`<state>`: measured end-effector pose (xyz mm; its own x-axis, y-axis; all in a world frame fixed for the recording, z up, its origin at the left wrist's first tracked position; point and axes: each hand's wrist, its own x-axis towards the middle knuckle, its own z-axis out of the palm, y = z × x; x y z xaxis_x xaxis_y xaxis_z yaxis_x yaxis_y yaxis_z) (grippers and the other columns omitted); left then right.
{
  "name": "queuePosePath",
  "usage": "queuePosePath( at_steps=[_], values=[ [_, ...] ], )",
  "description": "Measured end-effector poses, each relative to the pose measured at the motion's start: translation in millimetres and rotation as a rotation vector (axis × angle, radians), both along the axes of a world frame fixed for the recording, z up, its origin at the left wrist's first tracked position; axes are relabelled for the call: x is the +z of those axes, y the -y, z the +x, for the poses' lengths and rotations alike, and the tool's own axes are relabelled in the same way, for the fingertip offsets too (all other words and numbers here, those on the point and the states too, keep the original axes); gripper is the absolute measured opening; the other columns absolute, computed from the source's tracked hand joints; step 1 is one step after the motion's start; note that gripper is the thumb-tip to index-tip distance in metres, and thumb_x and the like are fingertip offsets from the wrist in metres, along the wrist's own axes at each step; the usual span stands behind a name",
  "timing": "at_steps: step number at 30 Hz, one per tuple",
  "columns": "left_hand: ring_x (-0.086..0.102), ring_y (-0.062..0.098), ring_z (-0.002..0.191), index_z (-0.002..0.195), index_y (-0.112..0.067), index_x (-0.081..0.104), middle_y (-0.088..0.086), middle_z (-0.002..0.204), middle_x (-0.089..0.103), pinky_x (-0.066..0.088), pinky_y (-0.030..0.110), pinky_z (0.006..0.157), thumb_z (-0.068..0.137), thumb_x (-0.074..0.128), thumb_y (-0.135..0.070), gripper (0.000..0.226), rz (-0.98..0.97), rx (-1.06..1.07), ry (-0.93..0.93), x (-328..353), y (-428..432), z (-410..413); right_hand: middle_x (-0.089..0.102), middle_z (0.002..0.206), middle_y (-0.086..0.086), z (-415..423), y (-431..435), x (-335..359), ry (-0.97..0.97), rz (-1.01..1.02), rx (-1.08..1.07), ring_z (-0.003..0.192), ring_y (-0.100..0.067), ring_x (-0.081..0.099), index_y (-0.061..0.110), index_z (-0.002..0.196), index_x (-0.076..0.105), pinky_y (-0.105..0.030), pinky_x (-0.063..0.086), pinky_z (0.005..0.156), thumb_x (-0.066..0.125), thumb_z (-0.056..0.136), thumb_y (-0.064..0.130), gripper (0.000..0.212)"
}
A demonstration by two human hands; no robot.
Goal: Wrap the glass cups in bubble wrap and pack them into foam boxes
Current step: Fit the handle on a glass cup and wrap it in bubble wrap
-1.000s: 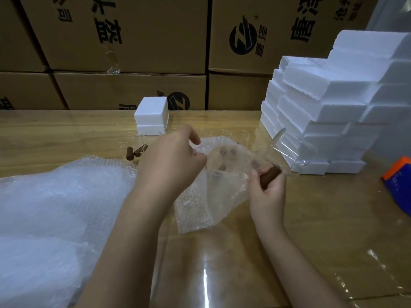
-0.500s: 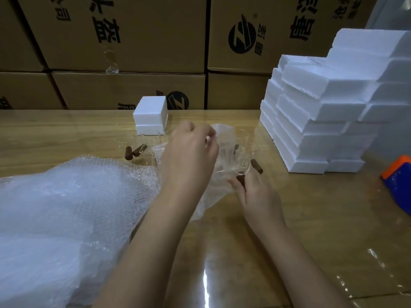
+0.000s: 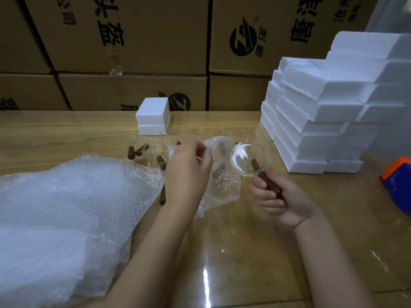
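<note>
Left forearm came in from the lower left, angled up and right. Left hand [image 3: 189, 172] raised above the table [image 3: 255, 252], back toward the camera, fingers curled in. It pinched the top edge of a small sheet of bubble wrap [image 3: 222, 185], which hung down to the table between the two hands.

Right forearm came in from the lower right. Right hand [image 3: 282, 196] palm up, fingers curled round the brown handle [image 3: 270, 185] of a glass cup [image 3: 248, 158]. The cup was held off the table and tipped, its round end toward the camera, just right of the sheet; contact between them could not be told.

Other cups [image 3: 155, 143] with brown handles stood in a row behind the hands, near a single foam box [image 3: 153, 116]. Pile of bubble wrap [image 3: 66, 207] lay at left. Stack of foam boxes [image 3: 322, 121] at right. Cardboard cartons [image 3: 144, 34] were stacked behind the table.
</note>
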<state>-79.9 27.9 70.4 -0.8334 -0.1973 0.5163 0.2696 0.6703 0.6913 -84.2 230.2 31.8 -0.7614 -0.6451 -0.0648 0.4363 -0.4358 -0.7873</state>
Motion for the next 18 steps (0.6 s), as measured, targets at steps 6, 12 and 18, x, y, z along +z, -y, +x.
queuePosePath(
  at_steps=[6, 12, 18],
  values=[
    [0.055, 0.002, 0.070, 0.081, -0.028, 0.064, -0.006, 0.087, 0.055, 0.043, 0.014, 0.060, 0.090, 0.061, -0.032, 0.009, 0.027, -0.074, 0.087, 2, 0, -1, 0.057, 0.075, -0.003, 5, 22, -4, -0.279, -0.054, -0.028, 0.063, -0.011, 0.054, 0.011, 0.090, 0.065, -0.020, 0.047, 0.056, 0.068, 0.085, 0.037, 0.027],
    [0.058, 0.013, 0.066, 0.084, -0.025, 0.067, -0.009, 0.069, 0.059, 0.055, 0.044, 0.068, 0.092, 0.059, -0.024, 0.011, 0.138, -0.130, 0.080, 3, 3, 1, 0.051, 0.063, 0.000, 3, 24, -8, -0.278, 0.243, -0.060, 0.052, -0.011, 0.046, 0.011, 0.094, 0.067, -0.020, 0.041, 0.047, 0.064, 0.081, 0.035, 0.027],
    [0.052, 0.005, 0.059, 0.088, -0.019, 0.069, -0.010, 0.066, 0.057, 0.048, 0.023, 0.059, 0.091, 0.060, -0.025, 0.011, 0.018, -0.184, 0.006, 5, -4, 7, 0.040, 0.055, 0.003, 2, 22, -9, -0.253, 0.445, -0.021, 0.044, -0.007, 0.033, 0.005, 0.095, 0.056, -0.015, 0.026, 0.036, 0.058, 0.085, 0.041, 0.038]
  ],
)
